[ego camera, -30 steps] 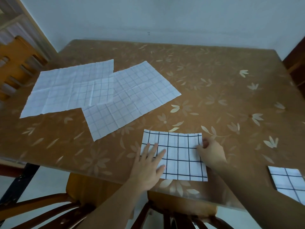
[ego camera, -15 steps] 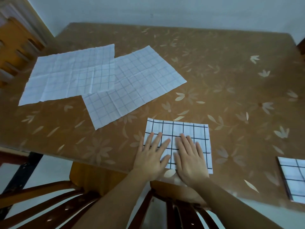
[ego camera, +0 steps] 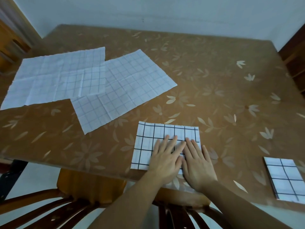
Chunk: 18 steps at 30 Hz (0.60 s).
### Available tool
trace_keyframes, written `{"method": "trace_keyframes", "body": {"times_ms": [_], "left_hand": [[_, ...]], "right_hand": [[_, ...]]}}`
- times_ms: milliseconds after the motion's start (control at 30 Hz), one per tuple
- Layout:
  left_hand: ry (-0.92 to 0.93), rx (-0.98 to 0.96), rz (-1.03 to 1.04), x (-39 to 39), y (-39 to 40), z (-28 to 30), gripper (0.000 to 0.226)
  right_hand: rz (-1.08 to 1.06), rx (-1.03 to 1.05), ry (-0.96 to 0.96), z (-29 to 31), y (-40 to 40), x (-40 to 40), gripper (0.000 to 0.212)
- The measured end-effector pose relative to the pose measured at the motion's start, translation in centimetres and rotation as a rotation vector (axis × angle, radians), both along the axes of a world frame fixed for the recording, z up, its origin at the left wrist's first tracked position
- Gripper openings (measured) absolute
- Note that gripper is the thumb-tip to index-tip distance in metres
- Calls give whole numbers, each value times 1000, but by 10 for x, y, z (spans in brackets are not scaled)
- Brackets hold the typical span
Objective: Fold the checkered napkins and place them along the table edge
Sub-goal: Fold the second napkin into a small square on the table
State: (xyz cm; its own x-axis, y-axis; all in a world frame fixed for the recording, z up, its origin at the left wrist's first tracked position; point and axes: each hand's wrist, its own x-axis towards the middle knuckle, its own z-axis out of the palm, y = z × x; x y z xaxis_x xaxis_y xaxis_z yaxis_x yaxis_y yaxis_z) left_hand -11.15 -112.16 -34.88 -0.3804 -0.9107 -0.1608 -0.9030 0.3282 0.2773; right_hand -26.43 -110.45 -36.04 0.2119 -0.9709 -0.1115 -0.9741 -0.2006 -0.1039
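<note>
Fingers of both hands lie straight and a little spread, flat on the folded napkin [ego camera: 158, 142] near the front edge of the table [ego camera: 214, 66]. Half a second ago the left hand [ego camera: 166, 157] was over the left part of this napkin; now it sits more to the right, touching the right hand [ego camera: 196, 164], and the right hand reaches over the napkin's right border. One second ago the right hand was pinching the right edge, so the fold seems finished and the hands are now pressing the crease. A second folded napkin [ego camera: 285, 179] lies at the front edge on the right, well apart. Two unfolded napkins [ego camera: 92, 83] overlap on the left side and wait their turn. Brown cloth with pale leaf print covers the table. Wooden chairs [ego camera: 82, 195] stand below the near edge, and a pale wall [ego camera: 165, 14] is behind.
</note>
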Motion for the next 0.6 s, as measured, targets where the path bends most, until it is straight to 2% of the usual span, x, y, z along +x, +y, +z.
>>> {"method": "trace_keyframes", "body": {"times_ms": [333, 400, 500, 567, 600], "left_hand": [[-78, -87, 174, 82, 2, -6, 52], [-79, -168, 110, 76, 4, 3, 44], [57, -279, -103, 55, 19, 12, 27], [104, -238, -183, 44, 32, 16, 13], [111, -213, -183, 41, 36, 16, 13]], "right_hand": [[14, 22, -47, 3, -1, -1, 65], [19, 49, -36, 6, -1, 0, 65], [4, 54, -20, 11, -2, 2, 66], [13, 70, -11, 13, -2, 2, 67], [21, 85, -14, 15, -2, 2, 68]]}}
